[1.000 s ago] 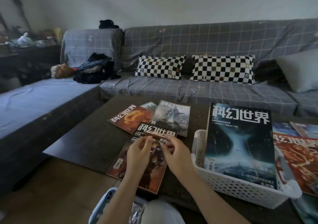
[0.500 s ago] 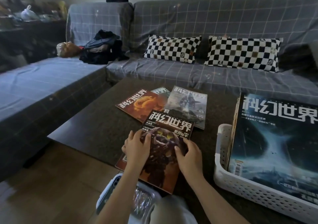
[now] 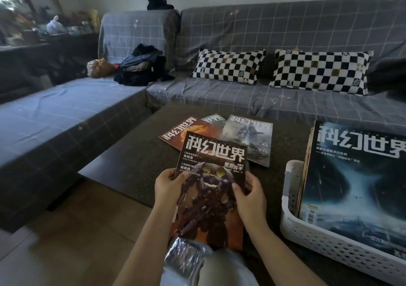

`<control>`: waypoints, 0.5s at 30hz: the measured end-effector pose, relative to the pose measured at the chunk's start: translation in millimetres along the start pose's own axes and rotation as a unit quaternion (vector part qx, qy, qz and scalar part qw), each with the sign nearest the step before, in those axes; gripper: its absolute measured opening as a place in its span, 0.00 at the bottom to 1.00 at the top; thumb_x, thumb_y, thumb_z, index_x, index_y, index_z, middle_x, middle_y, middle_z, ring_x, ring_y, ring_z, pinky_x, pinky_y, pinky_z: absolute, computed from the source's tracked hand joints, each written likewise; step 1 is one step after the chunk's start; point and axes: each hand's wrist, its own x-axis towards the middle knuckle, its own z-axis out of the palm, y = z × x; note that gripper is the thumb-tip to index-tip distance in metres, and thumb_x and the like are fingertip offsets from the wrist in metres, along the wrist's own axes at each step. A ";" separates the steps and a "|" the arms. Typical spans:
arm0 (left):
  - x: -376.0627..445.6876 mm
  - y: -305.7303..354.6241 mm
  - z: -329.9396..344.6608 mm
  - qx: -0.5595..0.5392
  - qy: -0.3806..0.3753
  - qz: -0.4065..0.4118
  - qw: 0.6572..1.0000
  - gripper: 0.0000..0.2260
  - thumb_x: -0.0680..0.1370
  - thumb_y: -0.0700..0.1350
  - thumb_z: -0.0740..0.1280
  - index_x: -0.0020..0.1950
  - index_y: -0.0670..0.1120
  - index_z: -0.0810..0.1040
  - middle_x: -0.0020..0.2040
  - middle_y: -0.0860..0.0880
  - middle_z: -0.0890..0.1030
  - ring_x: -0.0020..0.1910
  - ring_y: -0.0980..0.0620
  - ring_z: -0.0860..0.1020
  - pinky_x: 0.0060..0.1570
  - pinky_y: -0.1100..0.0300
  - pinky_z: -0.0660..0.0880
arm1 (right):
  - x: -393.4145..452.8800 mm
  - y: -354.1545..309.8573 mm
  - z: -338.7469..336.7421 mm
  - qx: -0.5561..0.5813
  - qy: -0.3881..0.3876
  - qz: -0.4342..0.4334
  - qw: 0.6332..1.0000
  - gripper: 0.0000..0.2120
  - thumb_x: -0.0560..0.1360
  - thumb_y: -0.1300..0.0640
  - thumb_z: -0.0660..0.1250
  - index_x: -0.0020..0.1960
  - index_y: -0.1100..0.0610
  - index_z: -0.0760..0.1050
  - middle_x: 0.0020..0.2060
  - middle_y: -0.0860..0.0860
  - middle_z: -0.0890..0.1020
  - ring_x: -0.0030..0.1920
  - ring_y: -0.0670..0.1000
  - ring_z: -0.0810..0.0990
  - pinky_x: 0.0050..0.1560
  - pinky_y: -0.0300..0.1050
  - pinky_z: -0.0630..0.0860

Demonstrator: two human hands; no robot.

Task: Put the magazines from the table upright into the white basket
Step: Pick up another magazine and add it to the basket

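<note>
I hold a magazine with a dark robot on its cover, tilted up off the dark table. My left hand grips its left edge and my right hand grips its right edge. Behind it lie three more magazines flat on the table: an orange one, a teal one mostly covered, and a grey one. At the right stands the white basket with several magazines upright in it, a blue-covered one in front.
A grey checked sofa runs behind the table, with two chequered cushions and a dark bag. Its chaise part lies at the left. Wooden floor shows at the lower left. My knees sit just below the magazine.
Both hands went from resting on top of the robot magazine to gripping its side edges, and its far end has risen off the table. The view has shifted closer.
</note>
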 end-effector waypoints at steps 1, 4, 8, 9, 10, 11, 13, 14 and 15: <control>-3.5 2.2 -5.0 -0.020 0.002 0.002 1.000 0.05 0.73 0.47 0.73 0.46 0.47 0.80 0.35 0.51 0.85 0.32 0.55 0.83 0.30 0.62 0.77 | -3.2 -4.2 -1.0 0.006 0.002 -0.010 1.000 0.25 0.74 0.57 0.68 0.70 0.53 0.66 0.66 0.51 0.73 0.67 0.49 0.69 0.66 0.47 0.66; -18.4 12.6 -21.2 -0.080 -0.004 -0.002 0.997 0.08 0.73 0.46 0.73 0.49 0.44 0.80 0.38 0.47 0.86 0.36 0.49 0.84 0.34 0.57 0.79 | -13.9 -19.1 -4.4 -0.004 0.011 -0.054 0.998 0.25 0.74 0.57 0.68 0.70 0.54 0.67 0.65 0.50 0.74 0.67 0.49 0.69 0.67 0.46 0.65; -41.9 34.6 -38.7 -0.129 -0.027 0.020 0.991 0.10 0.73 0.46 0.74 0.50 0.43 0.80 0.39 0.45 0.86 0.36 0.48 0.85 0.30 0.60 0.78 | -25.6 -45.9 -16.3 0.000 0.021 -0.098 0.995 0.25 0.74 0.58 0.68 0.70 0.54 0.68 0.65 0.51 0.74 0.65 0.50 0.71 0.68 0.48 0.67; -47.9 41.5 -40.8 -0.143 -0.036 0.022 0.989 0.10 0.73 0.47 0.74 0.51 0.43 0.80 0.40 0.45 0.86 0.37 0.47 0.85 0.31 0.59 0.79 | -27.9 -52.9 -21.9 0.005 0.023 -0.102 0.995 0.24 0.74 0.58 0.68 0.70 0.54 0.68 0.65 0.51 0.74 0.66 0.50 0.71 0.68 0.47 0.66; -53.3 48.3 -41.8 -0.156 -0.044 0.024 0.987 0.11 0.73 0.47 0.74 0.52 0.43 0.80 0.41 0.44 0.86 0.39 0.45 0.85 0.32 0.58 0.79 | -29.6 -59.7 -28.5 0.011 0.026 -0.106 0.994 0.24 0.74 0.59 0.68 0.69 0.54 0.68 0.65 0.51 0.74 0.66 0.49 0.71 0.68 0.46 0.66; -58.9 55.6 -41.2 -0.168 -0.052 0.027 0.984 0.12 0.73 0.47 0.74 0.53 0.42 0.80 0.41 0.43 0.86 0.39 0.45 0.85 0.33 0.57 0.79 | -30.7 -66.0 -36.5 0.019 0.028 -0.110 0.993 0.24 0.74 0.59 0.68 0.69 0.54 0.69 0.65 0.50 0.74 0.65 0.49 0.71 0.67 0.45 0.67; -70.2 70.1 -36.1 -0.190 -0.073 0.036 0.978 0.12 0.73 0.46 0.74 0.53 0.42 0.80 0.42 0.43 0.86 0.40 0.44 0.85 0.34 0.57 0.80 | -31.9 -77.9 -57.2 0.036 0.033 -0.116 0.992 0.23 0.74 0.59 0.68 0.68 0.52 0.70 0.64 0.49 0.75 0.63 0.47 0.73 0.65 0.44 0.68; -75.8 77.2 -31.2 -0.201 -0.087 0.040 0.975 0.13 0.73 0.46 0.73 0.54 0.42 0.79 0.42 0.42 0.86 0.41 0.44 0.85 0.35 0.56 0.80 | -31.9 -82.5 -69.5 0.048 0.035 -0.115 0.992 0.23 0.74 0.59 0.69 0.68 0.52 0.70 0.63 0.48 0.76 0.60 0.46 0.73 0.64 0.44 0.69; -81.7 84.4 -24.3 -0.211 -0.101 0.043 0.971 0.13 0.73 0.46 0.73 0.54 0.41 0.80 0.43 0.42 0.86 0.41 0.43 0.85 0.37 0.54 0.80 | -31.3 -86.2 -82.8 0.065 0.036 -0.108 0.991 0.23 0.73 0.59 0.69 0.67 0.51 0.71 0.62 0.48 0.77 0.58 0.44 0.74 0.63 0.44 0.70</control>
